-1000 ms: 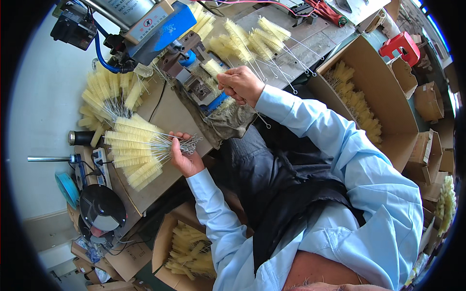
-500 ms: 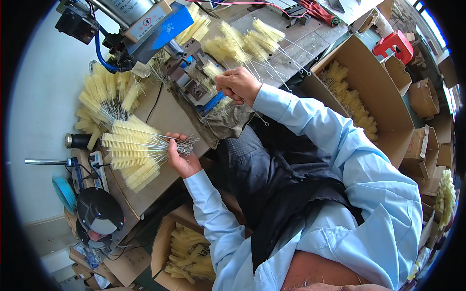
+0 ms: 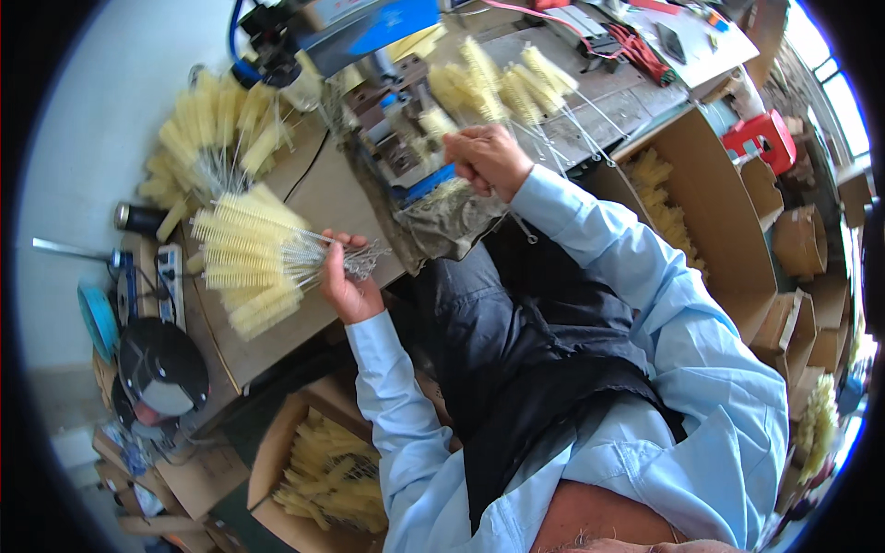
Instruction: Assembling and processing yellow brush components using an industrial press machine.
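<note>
In my left hand (image 3: 352,281) is a fanned bunch of bottle brushes (image 3: 247,263) with pale yellow bristles, gripped by their twisted wire handles near the looped ends. My right hand (image 3: 490,158) is closed around a single bottle brush (image 3: 437,123); its yellow head pokes out ahead of the fingers, and its wire loop hangs out below the hand. That brush is beside the metal fixture of a bench press (image 3: 401,152), close to its blue plate. Whether the brush touches the fixture I cannot tell. A grey cloth (image 3: 442,226) drapes over the bench edge under it.
Beyond my right hand, several brushes (image 3: 479,74) lie on the metal bench top. More brushes (image 3: 217,124) are heaped at left. Cardboard boxes with brushes stand at right (image 3: 737,253) and below the bench (image 3: 267,461). A black fan-like round device (image 3: 164,364) stands at far left.
My view has shifted, so the bench and press sit differently in the picture. Both hands keep their holds: the bunch in the left, the single brush in the right.
</note>
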A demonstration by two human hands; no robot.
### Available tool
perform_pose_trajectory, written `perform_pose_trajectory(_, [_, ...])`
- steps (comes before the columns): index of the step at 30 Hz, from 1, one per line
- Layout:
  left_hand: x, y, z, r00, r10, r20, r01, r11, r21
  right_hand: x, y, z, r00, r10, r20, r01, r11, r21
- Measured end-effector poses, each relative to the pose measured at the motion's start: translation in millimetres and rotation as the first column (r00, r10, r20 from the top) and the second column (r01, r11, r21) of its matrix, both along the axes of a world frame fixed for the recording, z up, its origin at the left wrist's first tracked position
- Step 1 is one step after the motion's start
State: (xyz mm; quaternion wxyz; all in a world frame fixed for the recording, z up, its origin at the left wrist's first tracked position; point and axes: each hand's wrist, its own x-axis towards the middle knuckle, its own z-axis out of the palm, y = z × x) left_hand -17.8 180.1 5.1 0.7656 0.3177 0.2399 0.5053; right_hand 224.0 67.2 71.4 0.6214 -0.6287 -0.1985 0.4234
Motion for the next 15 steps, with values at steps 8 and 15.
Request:
perform_pose_trajectory(8, [3.8, -4.7, 4.8, 0.998, 0.037, -0.054, -0.036, 0.999, 0.02, 0.5, -8.0, 1.6, 0.998, 0.042, 0.046, -0.043, 0.999, 0.032])
perform_pose_trajectory(15, [2.8, -4.5, 9.1, 0.998, 0.06, -0.005, -0.06, 0.998, -0.01, 64.2, -30.3, -9.7, 0.896, -0.132, 0.424, 0.203, 0.971, -0.128])
